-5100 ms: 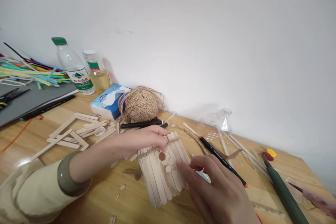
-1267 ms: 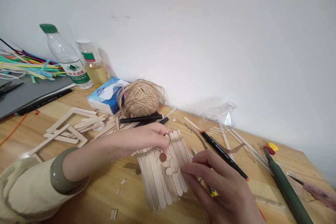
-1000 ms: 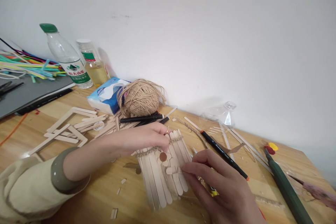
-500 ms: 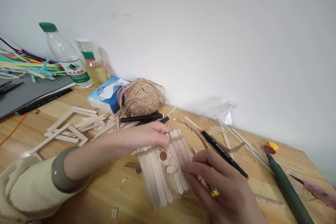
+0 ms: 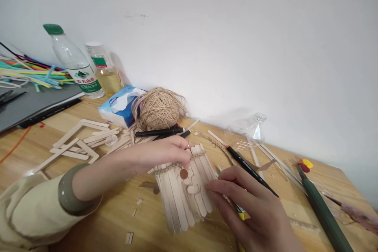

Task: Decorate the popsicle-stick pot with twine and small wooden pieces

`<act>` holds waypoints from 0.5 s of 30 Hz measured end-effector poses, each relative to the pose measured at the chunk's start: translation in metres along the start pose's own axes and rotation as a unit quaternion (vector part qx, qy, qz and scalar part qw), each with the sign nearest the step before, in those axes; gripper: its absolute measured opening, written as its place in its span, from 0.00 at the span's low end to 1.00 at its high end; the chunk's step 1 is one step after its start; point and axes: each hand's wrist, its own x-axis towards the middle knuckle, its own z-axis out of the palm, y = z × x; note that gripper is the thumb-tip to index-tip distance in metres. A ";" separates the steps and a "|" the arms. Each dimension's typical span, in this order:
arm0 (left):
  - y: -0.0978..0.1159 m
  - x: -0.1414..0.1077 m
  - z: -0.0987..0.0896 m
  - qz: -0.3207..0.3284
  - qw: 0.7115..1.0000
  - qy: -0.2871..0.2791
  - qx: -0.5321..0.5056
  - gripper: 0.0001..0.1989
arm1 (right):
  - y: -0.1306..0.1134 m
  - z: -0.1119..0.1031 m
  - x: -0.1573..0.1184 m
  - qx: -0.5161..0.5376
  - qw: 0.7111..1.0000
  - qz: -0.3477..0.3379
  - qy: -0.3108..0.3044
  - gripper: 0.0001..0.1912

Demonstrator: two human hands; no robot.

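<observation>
A panel of pale craft sticks [image 5: 174, 199] lies tilted at the middle of the table, with twine across its upper part. A small brown disc [image 5: 184, 174] and several short rounded stick pieces [image 5: 193, 189] sit on its face. My left hand [image 5: 167, 152] grips the panel's top edge, thumb on the front near the disc. At the panel's right side is my right hand [image 5: 248, 204], thumb and forefinger pinched together by the short pieces. Whatever lies between those fingertips is too small to make out.
Behind the panel are a twine ball [image 5: 161, 108], a tissue pack [image 5: 121, 104] and black markers [image 5: 159, 132]. Loose sticks [image 5: 71, 149] lie left, two bottles [image 5: 84, 73] stand farther back. A green-handled tool [image 5: 321, 212] and orange-tipped marker [image 5: 251, 171] lie right.
My right hand has shifted very slightly at the panel's right side. My left hand keeps its hold on the top edge.
</observation>
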 end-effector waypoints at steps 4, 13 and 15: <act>0.000 0.001 -0.001 -0.010 1.000 0.013 -0.023 0.10 | 0.000 -0.003 -0.002 -0.022 0.999 -0.002 0.045 0.09; 0.004 0.003 -0.016 0.018 0.993 0.067 -0.095 0.03 | 0.000 -0.024 -0.007 -0.147 0.974 0.104 0.134 0.05; 0.008 0.003 -0.019 0.026 0.991 0.064 -0.111 0.04 | 0.007 -0.022 -0.011 -0.190 0.974 0.119 0.040 0.07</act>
